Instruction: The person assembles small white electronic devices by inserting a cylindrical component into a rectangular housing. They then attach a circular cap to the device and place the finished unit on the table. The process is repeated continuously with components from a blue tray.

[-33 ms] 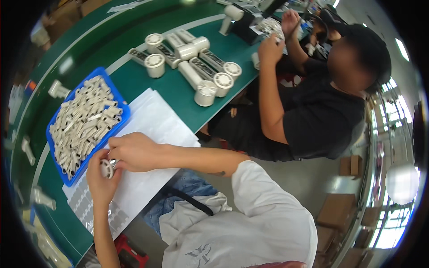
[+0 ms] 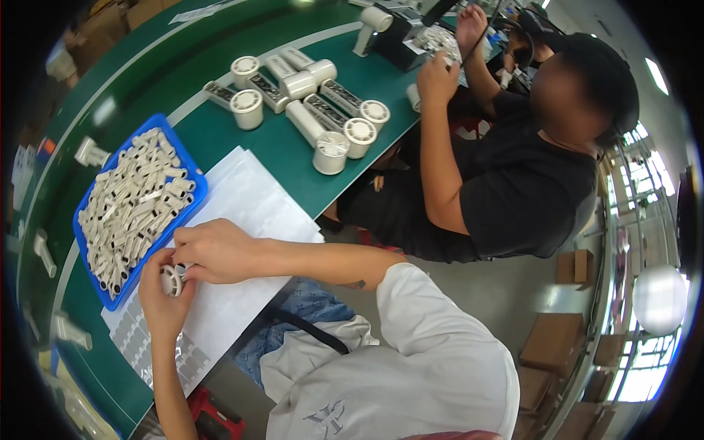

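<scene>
Head view, with clock directions read outward from the person's two hands. Both hands meet over loose white paper sheets on a dark green bench. The left hand, its forearm rising from 6 o'clock, has its grip closed around a white, round, slotted plastic disc, which sits between thumb and fingers. The right hand, reaching in from 3 o'clock, has its grip pinched on a small pale piece with a dark end at the disc's edge; fingers cover much of it, so its full shape is probably not showing.

Just beside the hands, toward 11 o'clock, lies a blue rectangular plastic tray heaped with small cream tubular parts. At 7 o'clock, near the bench edge, is a sheet with rows of grey shapes. Toward 1 o'clock, well apart from the hands, cream-white units with drum-shaped heads and long handles lie grouped, some with dark patterned strips. A single white angled plastic part rests at 9 o'clock. At about 2 o'clock a co-worker in a black shirt and cap sits with both hands raised.
</scene>
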Demonstrator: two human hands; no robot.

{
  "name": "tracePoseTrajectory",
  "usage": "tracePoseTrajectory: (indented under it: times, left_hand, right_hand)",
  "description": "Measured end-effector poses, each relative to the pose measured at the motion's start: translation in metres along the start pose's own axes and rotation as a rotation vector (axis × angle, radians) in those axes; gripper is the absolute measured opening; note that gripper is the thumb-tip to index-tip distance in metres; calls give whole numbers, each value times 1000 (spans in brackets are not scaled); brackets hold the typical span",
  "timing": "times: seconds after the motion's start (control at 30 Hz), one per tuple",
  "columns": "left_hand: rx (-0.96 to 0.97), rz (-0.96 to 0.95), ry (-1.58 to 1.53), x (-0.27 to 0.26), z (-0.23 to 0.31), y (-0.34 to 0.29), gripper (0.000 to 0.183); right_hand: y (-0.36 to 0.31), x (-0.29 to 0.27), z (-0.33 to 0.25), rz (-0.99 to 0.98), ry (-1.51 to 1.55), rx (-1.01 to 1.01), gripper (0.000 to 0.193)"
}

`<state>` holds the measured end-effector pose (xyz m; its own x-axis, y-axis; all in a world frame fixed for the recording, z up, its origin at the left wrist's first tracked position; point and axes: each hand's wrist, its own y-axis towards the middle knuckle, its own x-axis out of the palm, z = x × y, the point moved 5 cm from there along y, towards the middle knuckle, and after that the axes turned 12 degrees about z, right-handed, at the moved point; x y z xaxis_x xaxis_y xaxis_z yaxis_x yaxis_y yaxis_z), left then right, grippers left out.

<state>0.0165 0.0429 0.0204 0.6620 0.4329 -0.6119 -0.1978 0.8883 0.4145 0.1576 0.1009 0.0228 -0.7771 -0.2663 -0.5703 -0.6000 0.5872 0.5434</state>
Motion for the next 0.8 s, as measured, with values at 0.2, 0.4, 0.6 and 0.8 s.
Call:
tracePoseTrajectory:
  times: [0.2, 0.4, 0.6, 0.8]
  left_hand:
    - [-21, -92, -20, 4, -7, 1, 55]
    - [-31, -89, -25, 4, -1, 1, 51]
    - [8, -83, -48, 6, 3, 3, 47]
    - [33, -76, -20, 3, 7, 2, 42]
  right_hand:
    - [5, -17, 0, 280, 539, 208, 25]
    - [-8, -18, 1, 211, 40, -42, 23]
    - [-13, -21, 6, 135, -44, -28, 16]
    - [-12, -20, 5, 147, 24, -16, 14]
